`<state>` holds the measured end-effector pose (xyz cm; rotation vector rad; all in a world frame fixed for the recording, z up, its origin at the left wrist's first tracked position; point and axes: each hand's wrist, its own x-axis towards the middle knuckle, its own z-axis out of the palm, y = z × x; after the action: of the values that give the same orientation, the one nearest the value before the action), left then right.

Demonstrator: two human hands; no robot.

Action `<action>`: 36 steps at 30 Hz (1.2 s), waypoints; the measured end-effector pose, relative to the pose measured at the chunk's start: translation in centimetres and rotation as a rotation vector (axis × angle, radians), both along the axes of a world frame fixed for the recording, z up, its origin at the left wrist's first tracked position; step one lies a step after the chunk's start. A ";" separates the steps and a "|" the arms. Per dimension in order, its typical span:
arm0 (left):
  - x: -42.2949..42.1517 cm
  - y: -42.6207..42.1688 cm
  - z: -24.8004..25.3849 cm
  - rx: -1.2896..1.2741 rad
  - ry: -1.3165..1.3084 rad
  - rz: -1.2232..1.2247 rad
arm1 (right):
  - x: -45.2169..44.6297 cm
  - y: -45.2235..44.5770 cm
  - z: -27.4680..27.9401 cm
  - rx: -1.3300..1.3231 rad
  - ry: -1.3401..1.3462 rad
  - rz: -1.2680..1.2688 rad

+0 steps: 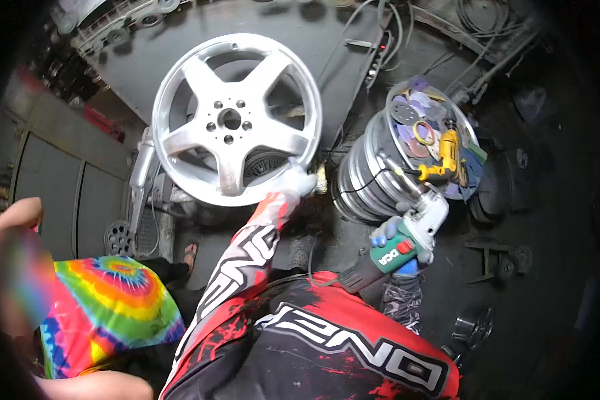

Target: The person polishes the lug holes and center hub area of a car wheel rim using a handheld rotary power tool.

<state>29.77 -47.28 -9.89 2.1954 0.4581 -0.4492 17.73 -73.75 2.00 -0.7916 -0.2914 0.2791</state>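
Observation:
A silver five-spoke alloy wheel (203,87) lies face up at the upper middle, one lower spoke duller and greyer than the others. My left hand (299,180), in a pale glove, grips its lower right rim; the fingers are blurred. In my right hand (385,235), gloved in grey and blue, is a green DCA angle grinder (392,255) with a red switch and silver head. The grinder is held away from the wheel, in front of a stack of silver rims (360,177). Its working end is hard to make out.
On the rim stack, a round tray (470,120) holds a yellow drill (449,157), sanding discs and a tape roll. To the left is a person in a tie-dye shirt (113,307). Cables (397,40) hang at the top. A small metal stand (490,260) is at the right.

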 end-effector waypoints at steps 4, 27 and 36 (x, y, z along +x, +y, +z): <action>-4.2 1.6 1.2 -0.003 -0.333 -0.164 | 1.0 0.6 -0.3 0.188 0.011 0.062; -20.9 0.7 11.1 0.112 -0.464 0.066 | 9.9 5.5 2.8 -0.726 -0.555 -0.306; -26.2 1.7 8.0 0.179 -0.324 0.142 | 16.6 16.8 8.0 -1.103 -0.879 -0.022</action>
<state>3.56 -45.60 -1.92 2.3318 0.4865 0.0274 34.37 -56.97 10.01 -2.0020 -0.9933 0.0257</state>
